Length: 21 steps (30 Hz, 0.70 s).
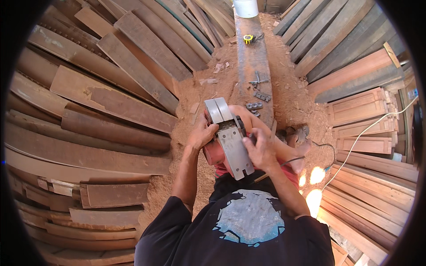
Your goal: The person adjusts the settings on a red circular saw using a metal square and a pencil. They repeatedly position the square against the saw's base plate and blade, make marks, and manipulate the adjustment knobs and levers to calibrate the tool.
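An electric hand planer (235,153) lies upside down over my lap, its silver sole facing up and the cutter slot showing between the two plates. My left hand (204,133) is closed around its left side, thumb beside the slot, above the red motor housing (215,153). On the other side, my right hand (261,148) is closed against the planer's edge. A small dark piece shows at its thumb and fingers; its kind is unclear. Just beyond, on a plank (248,57), lie a T-shaped metal tool (257,80) and small metal parts (254,106).
Farther along the plank are a yellow tape measure (249,39) and a white bucket (246,8). Stacked boards (115,115) line the left; more timber and panels (357,108) stand right. A pale cord (355,153) runs at right. Sawdust (166,195) covers the ground.
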### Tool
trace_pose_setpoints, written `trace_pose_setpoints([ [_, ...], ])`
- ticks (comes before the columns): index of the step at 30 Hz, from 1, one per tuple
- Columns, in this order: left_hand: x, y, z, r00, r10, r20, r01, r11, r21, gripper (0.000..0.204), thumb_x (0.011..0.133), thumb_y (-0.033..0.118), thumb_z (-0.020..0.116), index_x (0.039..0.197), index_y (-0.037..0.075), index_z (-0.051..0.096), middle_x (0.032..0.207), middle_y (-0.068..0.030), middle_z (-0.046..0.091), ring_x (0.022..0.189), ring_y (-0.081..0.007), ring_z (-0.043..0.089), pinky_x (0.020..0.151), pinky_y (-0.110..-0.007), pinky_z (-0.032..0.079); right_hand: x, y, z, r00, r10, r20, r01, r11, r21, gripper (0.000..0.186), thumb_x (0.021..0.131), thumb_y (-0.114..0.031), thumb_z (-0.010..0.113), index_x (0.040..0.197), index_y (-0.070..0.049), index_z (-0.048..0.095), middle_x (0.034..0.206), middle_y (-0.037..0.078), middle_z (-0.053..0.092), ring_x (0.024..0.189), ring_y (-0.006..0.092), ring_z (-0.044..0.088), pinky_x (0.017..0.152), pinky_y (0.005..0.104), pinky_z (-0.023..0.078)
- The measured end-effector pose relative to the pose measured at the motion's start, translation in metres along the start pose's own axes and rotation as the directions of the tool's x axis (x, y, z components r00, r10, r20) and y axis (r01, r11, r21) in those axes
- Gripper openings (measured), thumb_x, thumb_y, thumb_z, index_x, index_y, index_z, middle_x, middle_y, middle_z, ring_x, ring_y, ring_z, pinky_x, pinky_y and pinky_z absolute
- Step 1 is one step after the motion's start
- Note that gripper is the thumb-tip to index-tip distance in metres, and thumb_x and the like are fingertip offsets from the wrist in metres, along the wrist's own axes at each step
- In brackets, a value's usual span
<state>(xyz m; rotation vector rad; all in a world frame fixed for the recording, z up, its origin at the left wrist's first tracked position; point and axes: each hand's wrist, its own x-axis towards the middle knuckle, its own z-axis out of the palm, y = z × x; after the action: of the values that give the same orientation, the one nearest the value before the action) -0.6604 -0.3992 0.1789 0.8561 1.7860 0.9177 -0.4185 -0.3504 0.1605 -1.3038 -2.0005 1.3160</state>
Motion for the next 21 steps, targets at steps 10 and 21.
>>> trace_pose_setpoints([
  [10,0.049,-0.068,-0.049,0.997,-0.078,0.015,0.079,0.961,-0.267,0.040,0.085,0.013,0.063,0.121,-0.005,0.061,0.083,-0.0021,0.066,0.061,-0.0073,0.056,0.055,-0.021,0.044,0.000,-0.026,-0.091,0.912,-0.223,-0.345,0.269,0.959,0.092,0.019,0.099,-0.011,0.060,0.115,0.000,0.062,0.089,0.012,0.067,0.083,0.0205,0.065,0.076,0.0342,0.052],
  [21,0.047,-0.049,-0.050,0.927,-0.246,0.282,0.374,0.601,-0.706,0.059,0.083,0.000,0.054,0.141,-0.002,0.045,0.120,-0.0181,0.069,0.099,-0.0242,0.073,0.080,-0.033,0.063,-0.003,-0.040,0.002,0.919,-0.381,0.097,0.352,0.907,0.231,0.050,0.088,-0.031,0.078,0.125,-0.002,0.061,0.089,0.016,0.071,0.082,0.0339,0.070,0.074,0.0414,0.054],
])
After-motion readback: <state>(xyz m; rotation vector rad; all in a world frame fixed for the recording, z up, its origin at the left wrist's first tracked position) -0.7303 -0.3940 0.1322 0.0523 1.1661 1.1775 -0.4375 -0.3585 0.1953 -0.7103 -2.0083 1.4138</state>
